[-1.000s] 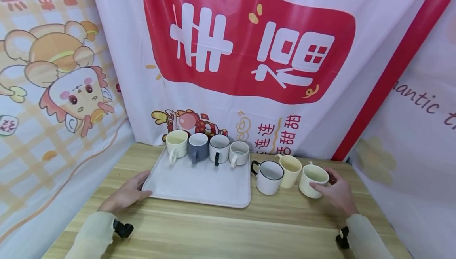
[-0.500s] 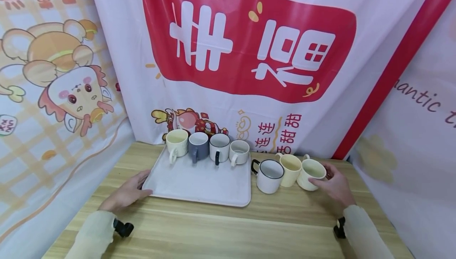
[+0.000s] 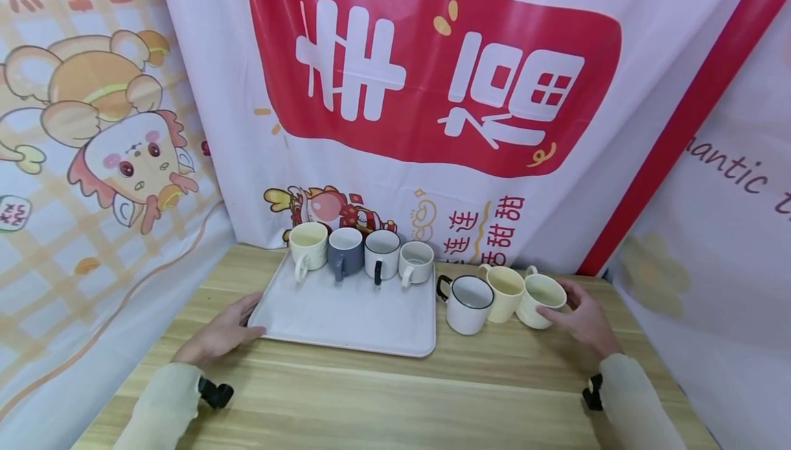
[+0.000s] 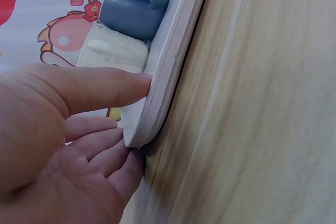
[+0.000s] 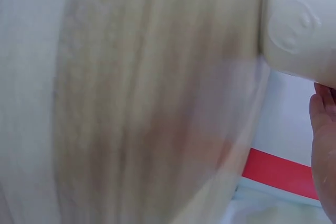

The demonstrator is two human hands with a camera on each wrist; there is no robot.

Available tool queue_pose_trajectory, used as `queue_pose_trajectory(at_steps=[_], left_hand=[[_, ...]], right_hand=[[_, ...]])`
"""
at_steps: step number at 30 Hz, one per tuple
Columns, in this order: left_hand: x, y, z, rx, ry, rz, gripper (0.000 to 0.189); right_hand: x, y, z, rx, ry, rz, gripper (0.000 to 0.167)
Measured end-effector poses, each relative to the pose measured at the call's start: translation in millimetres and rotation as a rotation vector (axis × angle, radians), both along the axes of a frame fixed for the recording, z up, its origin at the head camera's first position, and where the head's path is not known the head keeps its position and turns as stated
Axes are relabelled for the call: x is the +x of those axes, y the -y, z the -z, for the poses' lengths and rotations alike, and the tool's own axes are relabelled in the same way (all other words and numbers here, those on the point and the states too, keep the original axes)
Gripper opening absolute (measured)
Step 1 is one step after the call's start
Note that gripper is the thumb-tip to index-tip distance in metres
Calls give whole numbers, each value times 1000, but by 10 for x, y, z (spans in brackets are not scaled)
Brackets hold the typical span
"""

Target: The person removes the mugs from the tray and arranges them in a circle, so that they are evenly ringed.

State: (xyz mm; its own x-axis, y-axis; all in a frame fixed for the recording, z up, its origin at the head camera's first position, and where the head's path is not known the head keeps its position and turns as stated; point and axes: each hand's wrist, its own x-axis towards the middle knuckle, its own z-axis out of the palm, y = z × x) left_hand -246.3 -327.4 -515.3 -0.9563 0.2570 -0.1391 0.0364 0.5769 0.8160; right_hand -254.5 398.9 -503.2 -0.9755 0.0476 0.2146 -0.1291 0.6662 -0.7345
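Observation:
My left hand (image 3: 224,330) holds the left edge of a white rectangular tray (image 3: 346,319). In the left wrist view, its thumb (image 4: 110,88) lies over the rim and the other fingers sit at the corner. My right hand (image 3: 587,319) grips a cream mug (image 3: 536,312), thumb in front and fingers round the far right side; the mug stands on the table. In the right wrist view this mug (image 5: 304,24) shows a raised pattern, and only part of the hand (image 5: 325,140) is visible. Left of it are a pale yellow mug (image 3: 505,299) and a white black-rimmed mug (image 3: 467,309).
Along the tray's back stand a cream mug (image 3: 312,251), a blue-grey mug (image 3: 347,257), a white mug with a black handle (image 3: 382,257) and a small white cup (image 3: 417,266). A printed curtain (image 3: 395,175) hangs behind the wooden table (image 3: 371,395).
My right hand has moved the cream mug slightly left and back, close beside the pale yellow mug. The left hand and the tray have stayed in place.

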Motion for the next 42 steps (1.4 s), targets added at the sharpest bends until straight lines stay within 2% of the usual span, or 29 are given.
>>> queue_pose_trajectory(at_steps=[5, 12, 15, 20, 23, 28, 34, 38, 42], left_hand=[[-10, -8, -1, -2, -11, 8, 86], [-18, -7, 8, 10, -2, 13, 87], [-14, -1, 12, 20, 0, 15, 87], [-13, 1, -1, 24, 3, 13, 87], [-9, -6, -7, 24, 9, 9, 87], [-4, -11, -4, 25, 10, 10, 87], [4, -4, 16, 30, 4, 11, 87], [1, -8, 21, 38, 10, 8, 87], [-10, -9, 16, 36, 15, 0, 87]], right_hand=[[16, -32, -152, 63, 12, -8, 83], [76, 15, -451, 110, -37, -24, 88], [104, 151, -620, 145, -27, -23, 90], [142, 526, -925, 169, 94, -46, 99], [118, 787, -1028, 146, 122, -88, 96], [54, 1205, -1065, 112, 65, -187, 84], [-47, 1732, -1029, 56, 7, -273, 76], [-111, 2054, -956, 38, -32, -307, 72], [-139, 2342, -853, -11, -17, -305, 69]])
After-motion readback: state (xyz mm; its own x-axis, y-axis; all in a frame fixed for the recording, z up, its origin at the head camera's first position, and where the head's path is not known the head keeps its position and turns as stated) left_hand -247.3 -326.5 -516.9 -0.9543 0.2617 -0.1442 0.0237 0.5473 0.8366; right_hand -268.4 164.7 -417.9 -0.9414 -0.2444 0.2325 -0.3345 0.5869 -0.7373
